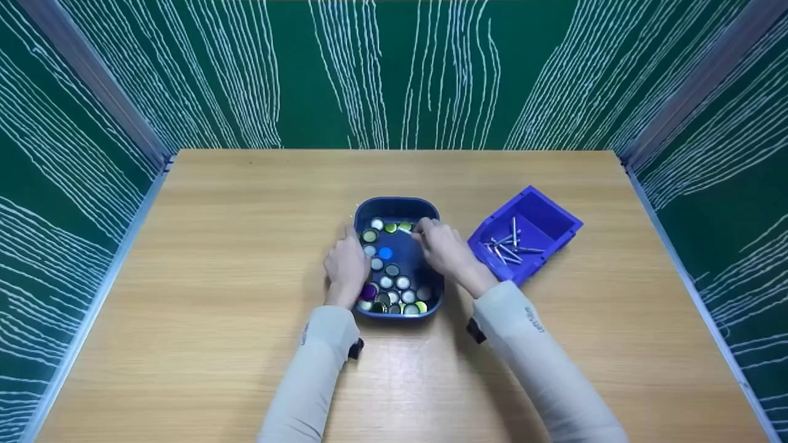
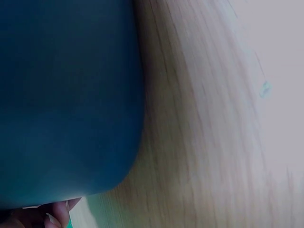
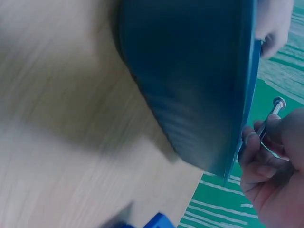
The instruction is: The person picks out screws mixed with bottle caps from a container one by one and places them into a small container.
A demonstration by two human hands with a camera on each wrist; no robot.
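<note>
A dark blue rounded container (image 1: 399, 312) stands mid-table with several bottle caps (image 1: 403, 282) inside, mostly silver, some yellow-green, one blue and one purple. At its left side my left hand (image 1: 348, 264) grips the rim; its fingertips (image 2: 59, 213) show at the bottom of the left wrist view, by the container's wall (image 2: 71, 95). Over the container's far right part, my right hand (image 1: 444, 247) pinches a metal screw (image 3: 273, 111) between thumb and fingers, head outward. Part of the screw is hidden by the fingers.
A purple-blue bin (image 1: 554, 216) sits angled to the right, close to my right forearm, with several silver screws (image 1: 508, 252) in it. The wooden table (image 1: 246, 215) is bounded by green walls (image 1: 406, 74) with white lines at the back and both sides.
</note>
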